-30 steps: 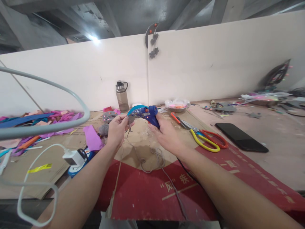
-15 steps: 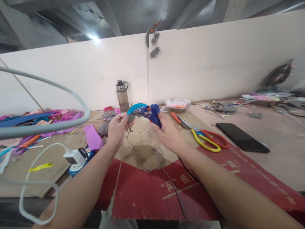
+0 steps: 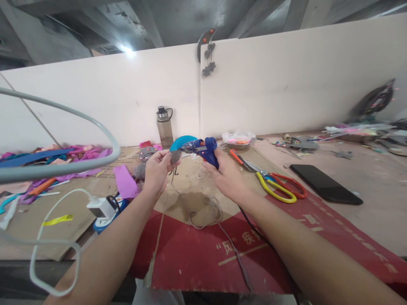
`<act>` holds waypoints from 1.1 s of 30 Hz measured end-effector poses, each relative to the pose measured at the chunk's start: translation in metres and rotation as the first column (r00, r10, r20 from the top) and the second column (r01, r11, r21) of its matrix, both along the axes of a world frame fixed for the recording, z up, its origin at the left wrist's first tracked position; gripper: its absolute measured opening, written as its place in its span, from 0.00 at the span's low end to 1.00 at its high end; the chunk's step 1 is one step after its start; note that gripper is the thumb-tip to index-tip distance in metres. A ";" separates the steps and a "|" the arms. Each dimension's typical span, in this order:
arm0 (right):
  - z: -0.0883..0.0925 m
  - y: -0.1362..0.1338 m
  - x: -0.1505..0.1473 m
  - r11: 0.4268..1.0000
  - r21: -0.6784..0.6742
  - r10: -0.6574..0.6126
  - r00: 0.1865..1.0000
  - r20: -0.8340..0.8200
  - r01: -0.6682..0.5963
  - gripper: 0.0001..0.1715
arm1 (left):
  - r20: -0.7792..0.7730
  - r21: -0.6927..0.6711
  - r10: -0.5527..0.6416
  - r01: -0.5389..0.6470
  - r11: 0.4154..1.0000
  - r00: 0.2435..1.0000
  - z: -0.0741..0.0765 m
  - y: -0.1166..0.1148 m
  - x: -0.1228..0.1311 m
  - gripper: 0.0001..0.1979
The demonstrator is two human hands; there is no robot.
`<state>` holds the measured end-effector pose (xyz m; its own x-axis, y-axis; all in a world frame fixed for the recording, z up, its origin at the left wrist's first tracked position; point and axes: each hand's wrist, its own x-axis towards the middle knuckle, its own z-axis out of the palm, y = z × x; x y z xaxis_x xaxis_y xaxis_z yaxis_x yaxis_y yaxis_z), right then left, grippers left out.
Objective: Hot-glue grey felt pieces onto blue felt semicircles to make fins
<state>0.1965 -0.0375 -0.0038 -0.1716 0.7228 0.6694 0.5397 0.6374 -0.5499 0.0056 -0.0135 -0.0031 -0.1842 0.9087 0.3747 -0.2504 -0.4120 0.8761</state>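
Observation:
Between the thumb and fingers of my left hand is a small grey felt piece. Grey yarn runs down from that hand and lies in loose loops on the cardboard. My right hand is wrapped round the handle of a blue glue gun. Its nozzle points left, close to the felt piece; whether they touch I cannot tell. A black cord trails from under my right wrist. Behind the nozzle shows a round blue thing, partly covered.
Right of my hand lie scissors with red and yellow handles, an orange-handled tool and a black phone. A bottle stands behind. Felt scraps, a charger and a grey hose are on the left.
The glue gun nozzle has drawn slightly right, away from the felt piece. The whole view has shifted a little. Both hands keep their hold.

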 end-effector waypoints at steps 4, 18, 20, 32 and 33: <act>0.001 0.000 0.000 1.000 0.007 0.022 1.000 -0.015 -0.022 0.24 | 0.004 -0.004 0.001 -0.001 1.000 1.000 0.001 0.000 0.000 0.07; 0.001 0.000 0.001 1.000 -0.020 -0.002 1.000 -0.028 0.001 0.25 | 0.011 -0.004 0.016 -0.016 1.000 1.000 0.004 -0.002 0.000 0.06; 0.001 0.001 0.002 1.000 -0.016 -0.002 0.999 -0.033 0.002 0.26 | 0.016 -0.005 0.015 -0.015 1.000 1.000 0.004 -0.002 0.000 0.06; -0.002 0.011 0.005 0.985 -0.128 -0.118 0.993 0.013 0.119 0.24 | 0.061 -0.007 0.025 -0.025 1.000 0.998 0.003 0.003 -0.005 0.08; -0.004 0.015 0.006 0.975 -0.176 -0.137 0.990 0.024 0.139 0.23 | 0.058 -0.007 0.034 -0.034 0.999 0.998 0.002 0.004 -0.005 0.08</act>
